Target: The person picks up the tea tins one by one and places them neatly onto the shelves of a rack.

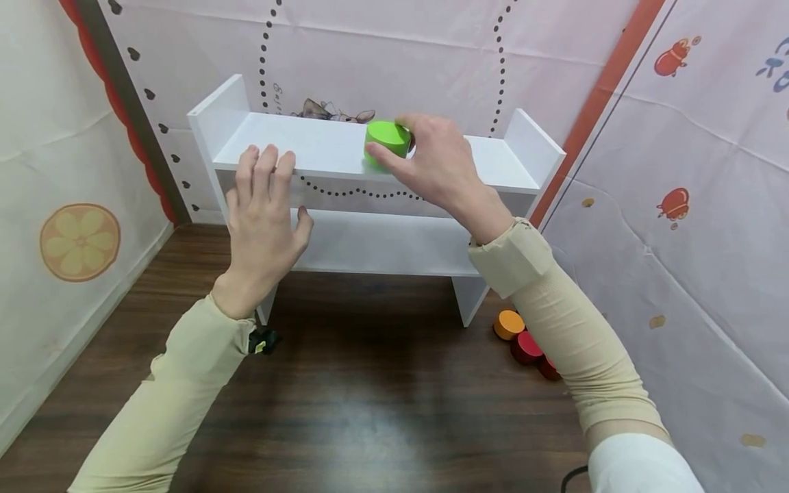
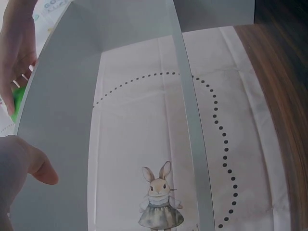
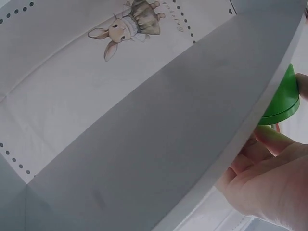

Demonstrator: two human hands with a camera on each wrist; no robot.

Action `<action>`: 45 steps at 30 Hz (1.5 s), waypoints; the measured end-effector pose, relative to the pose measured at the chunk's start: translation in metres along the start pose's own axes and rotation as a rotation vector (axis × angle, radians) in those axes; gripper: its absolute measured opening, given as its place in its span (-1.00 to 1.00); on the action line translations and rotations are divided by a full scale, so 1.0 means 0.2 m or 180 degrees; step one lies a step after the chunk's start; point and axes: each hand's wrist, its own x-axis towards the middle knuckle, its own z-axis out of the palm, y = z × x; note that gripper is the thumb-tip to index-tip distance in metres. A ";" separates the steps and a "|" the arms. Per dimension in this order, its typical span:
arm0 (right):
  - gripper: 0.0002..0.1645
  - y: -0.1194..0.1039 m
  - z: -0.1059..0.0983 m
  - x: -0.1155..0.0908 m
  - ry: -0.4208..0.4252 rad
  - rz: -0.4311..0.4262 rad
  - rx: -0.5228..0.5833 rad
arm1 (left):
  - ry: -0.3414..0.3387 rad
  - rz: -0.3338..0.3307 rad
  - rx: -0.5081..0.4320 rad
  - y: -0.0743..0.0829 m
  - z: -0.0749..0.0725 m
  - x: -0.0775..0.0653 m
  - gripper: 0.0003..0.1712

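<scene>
Head: right hand (image 1: 442, 159) grips green cylinder (image 1: 386, 139), left hand (image 1: 264, 222) spread, sleeve (image 1: 576, 329) overlapping red cylinders (image 1: 525, 349).

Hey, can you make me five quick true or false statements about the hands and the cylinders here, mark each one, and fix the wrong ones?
1. The right hand holds the green cylinder. True.
2. The left hand holds a cylinder too. False: it holds none; its fingers are apart near the upper board.
3. The orange cylinder is on the floor. True.
4. The red cylinders are on the upper board. False: they are on the floor near the orange one.
5. A rabbit picture shows in both wrist views. True.
</scene>
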 end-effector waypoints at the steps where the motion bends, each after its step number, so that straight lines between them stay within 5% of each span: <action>1: -0.37 0.00 0.00 0.00 -0.0005 -0.0004 -0.0017 | 0.0004 -0.0004 -0.0008 0.00 0.00 0.00 -0.16; 8: -0.26 0.02 0.00 -0.04 0.0030 0.0049 -0.0084 | 0.0000 -0.0001 -0.0019 0.01 0.01 -0.01 -0.14; 12: -0.28 0.06 -0.03 -0.13 0.0265 0.0058 0.0033 | 0.0026 0.0021 -0.0023 0.01 0.02 -0.01 -0.13; 20: -0.50 0.25 -0.03 -0.42 0.0900 -0.0101 0.0420 | -0.0014 -0.0009 -0.0029 0.01 0.03 -0.02 -0.18; 31: -0.60 0.64 0.15 -0.83 0.1235 0.0321 0.0558 | -0.0022 0.0013 -0.0028 0.01 0.02 -0.02 -0.22; 39: -0.54 0.93 0.19 -1.04 0.0497 0.1079 -0.0093 | 0.0013 -0.0003 -0.0038 0.01 0.01 0.01 -0.23; 45: 0.02 1.04 0.16 -1.20 -0.0702 0.1631 -0.0262 | 0.0015 -0.0043 -0.0075 0.00 0.01 0.01 -0.22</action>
